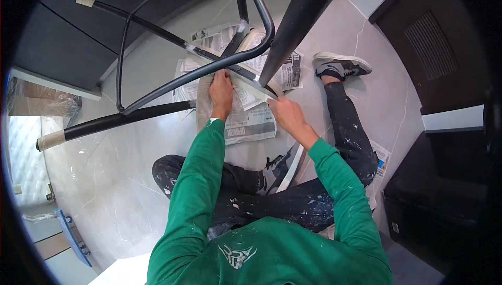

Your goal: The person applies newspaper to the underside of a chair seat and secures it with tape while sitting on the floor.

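Observation:
An upturned stool with black tubular legs [303,21] and a bent black footrest ring [209,69] lies before me. Pale tape [52,140] wraps the visible leg ends. Its crossed flat bars [244,70] meet over the seat, beneath which newspaper [251,130] is spread. With fingers bent and drawn together, my left hand [221,94] is at the crossed bars, just below the ring. My right hand [287,115] has its fingers pinched at the bar's near end, by the base of the thick leg. Whatever lies between the fingertips of either hand is too small to make out.
Grey marbled floor [125,164] surrounds the stool. My paint-spotted legs and shoes [342,66] flank the newspaper. Dark cabinets [73,23] stand at the far left, and a dark vented panel [426,36] at the right. A plastic-wrapped item [44,99] sits at the left edge.

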Motion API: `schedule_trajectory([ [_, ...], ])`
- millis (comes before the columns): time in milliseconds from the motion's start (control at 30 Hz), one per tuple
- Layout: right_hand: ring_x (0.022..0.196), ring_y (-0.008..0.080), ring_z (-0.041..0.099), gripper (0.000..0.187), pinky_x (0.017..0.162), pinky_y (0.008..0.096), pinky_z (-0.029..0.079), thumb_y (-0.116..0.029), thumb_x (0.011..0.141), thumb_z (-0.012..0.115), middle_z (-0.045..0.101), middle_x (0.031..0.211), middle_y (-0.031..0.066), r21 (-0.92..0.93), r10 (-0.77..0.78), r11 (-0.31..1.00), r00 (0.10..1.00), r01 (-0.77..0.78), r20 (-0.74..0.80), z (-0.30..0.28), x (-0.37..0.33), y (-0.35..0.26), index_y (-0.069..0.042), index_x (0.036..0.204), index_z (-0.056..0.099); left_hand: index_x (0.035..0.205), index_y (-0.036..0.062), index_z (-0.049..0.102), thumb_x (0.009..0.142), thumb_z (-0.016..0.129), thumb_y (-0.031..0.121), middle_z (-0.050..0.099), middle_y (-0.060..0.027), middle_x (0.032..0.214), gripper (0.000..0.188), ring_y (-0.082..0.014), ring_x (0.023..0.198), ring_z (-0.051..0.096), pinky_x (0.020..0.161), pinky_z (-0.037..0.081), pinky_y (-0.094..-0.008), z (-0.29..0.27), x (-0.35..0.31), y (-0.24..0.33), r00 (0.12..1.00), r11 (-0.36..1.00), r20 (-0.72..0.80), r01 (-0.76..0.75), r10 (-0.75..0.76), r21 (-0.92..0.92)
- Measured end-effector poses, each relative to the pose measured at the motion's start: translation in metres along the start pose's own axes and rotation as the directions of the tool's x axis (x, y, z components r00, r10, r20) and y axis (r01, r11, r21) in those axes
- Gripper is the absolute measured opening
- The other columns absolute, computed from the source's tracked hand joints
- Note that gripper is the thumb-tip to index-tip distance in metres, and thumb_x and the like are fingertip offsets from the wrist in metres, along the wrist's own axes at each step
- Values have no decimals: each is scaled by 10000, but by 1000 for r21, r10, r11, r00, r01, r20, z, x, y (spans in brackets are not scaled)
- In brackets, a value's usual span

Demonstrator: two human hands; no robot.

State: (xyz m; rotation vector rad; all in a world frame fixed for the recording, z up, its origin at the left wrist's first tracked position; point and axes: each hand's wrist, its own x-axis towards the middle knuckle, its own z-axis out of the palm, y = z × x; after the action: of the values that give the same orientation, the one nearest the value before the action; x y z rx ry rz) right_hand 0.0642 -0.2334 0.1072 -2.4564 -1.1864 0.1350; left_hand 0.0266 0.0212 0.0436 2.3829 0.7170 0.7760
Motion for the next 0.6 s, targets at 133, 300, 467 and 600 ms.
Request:
schedule_trajectory([
  [133, 784, 420, 704, 185, 680, 529, 572, -154, 981, 551, 659, 880, 221, -7, -1, 1000, 1000, 2, 23, 2, 0, 1, -45, 1021, 695, 1086, 89, 591, 968, 644, 113, 704, -154, 1049, 132, -417, 919, 692, 789, 545, -533, 0, 0, 0, 1000, 1000, 18, 17, -17, 2],
  [300, 775, 417, 706, 187, 668, 526, 572, -155, 989, 548, 652, 869, 220, -14, -3, 1000, 1000, 3, 2, 4, -1, 2, -46, 1025, 696, 1093, 94, 582, 951, 667, 100, 706, -139, 1035, 167, -400, 921, 696, 792, 548, -518, 0, 1, 4, 998, 998, 47, 45, -47, 43],
  [467, 751, 410, 703, 192, 650, 520, 570, -163, 998, 542, 646, 857, 213, -18, -28, 999, 999, 28, -15, 5, -1, 2, -50, 1025, 696, 1098, 93, 583, 945, 670, 92, 705, -136, 1026, 176, -391, 927, 697, 794, 550, -515, 1, 0, 3, 999, 998, 42, 29, -31, 47],
  [600, 738, 408, 698, 190, 642, 520, 567, -165, 995, 547, 643, 852, 210, -24, -29, 999, 999, 28, -23, 5, -2, 3, -50, 1028, 694, 1107, 92, 578, 945, 667, 87, 707, -128, 1026, 185, -384, 925, 699, 793, 554, -505, 4, 0, 3, 1000, 997, 23, 7, -9, 74],
])
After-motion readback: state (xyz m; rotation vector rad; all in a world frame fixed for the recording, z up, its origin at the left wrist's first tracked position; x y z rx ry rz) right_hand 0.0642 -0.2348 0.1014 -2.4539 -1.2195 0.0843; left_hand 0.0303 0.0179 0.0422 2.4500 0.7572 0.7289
